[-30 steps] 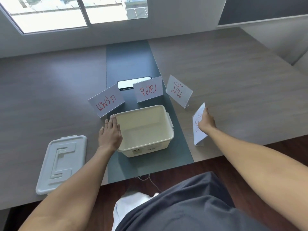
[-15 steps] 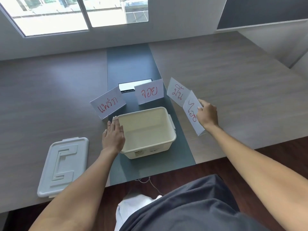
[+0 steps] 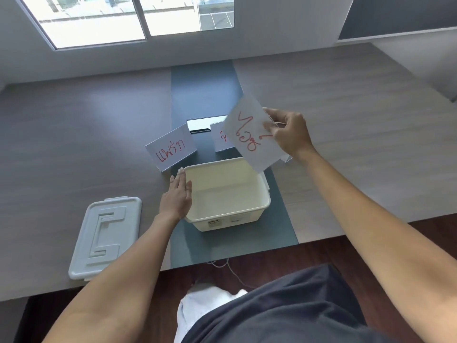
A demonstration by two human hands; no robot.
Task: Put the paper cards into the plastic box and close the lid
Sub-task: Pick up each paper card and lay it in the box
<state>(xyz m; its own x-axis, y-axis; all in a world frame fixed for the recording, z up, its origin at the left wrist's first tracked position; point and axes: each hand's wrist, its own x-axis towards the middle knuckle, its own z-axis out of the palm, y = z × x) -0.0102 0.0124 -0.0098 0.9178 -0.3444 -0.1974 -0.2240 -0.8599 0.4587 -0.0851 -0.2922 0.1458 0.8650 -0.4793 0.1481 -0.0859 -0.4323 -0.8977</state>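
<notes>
A cream plastic box [image 3: 263,205] stands open on the dark strip of the table, nothing inside it. My left hand [image 3: 176,198] lies flat against its left rim, fingers together. My right hand [image 3: 289,133] holds a white folded paper card [image 3: 249,137] with red writing, tilted in the air above the box's far right corner. A second card [image 3: 170,151] stands left behind the box. A third card [image 3: 221,139] stands behind it, half hidden by the held one. Only a corner of another card [image 3: 284,158] shows under my right wrist. The grey lid [image 3: 106,235] lies flat at the left.
A dark phone-like slab [image 3: 202,125] lies behind the cards on the dark strip. The table's front edge runs close to the box. My lap, a thin cord [image 3: 232,271] and a white cloth [image 3: 205,308] lie below it. A wall and window stand behind the table.
My right hand has lifted the card from the table's right side and carried it left and up, over the box's far right corner. My left hand stays at the box.
</notes>
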